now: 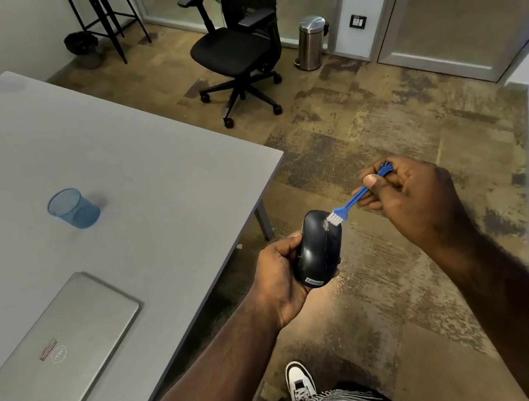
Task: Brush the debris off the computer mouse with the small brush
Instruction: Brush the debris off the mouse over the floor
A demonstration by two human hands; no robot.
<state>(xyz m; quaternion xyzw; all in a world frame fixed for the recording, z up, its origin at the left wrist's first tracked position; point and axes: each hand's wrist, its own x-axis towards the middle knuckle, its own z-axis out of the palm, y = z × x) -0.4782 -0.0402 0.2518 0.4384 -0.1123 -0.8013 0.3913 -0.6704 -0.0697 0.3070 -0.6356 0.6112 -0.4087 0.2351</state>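
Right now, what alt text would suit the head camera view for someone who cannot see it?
A person's left hand grips a dark computer mouse while the right hand pinches a small blue brush, its white bristles on the mouse's front. To the left, a grey table holds a closed laptop and a blue mesh cup.

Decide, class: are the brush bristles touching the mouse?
Touching. The head view shows the white bristles of the brush, held in the right hand, pressed onto the top of the mouse, which the left hand grips.
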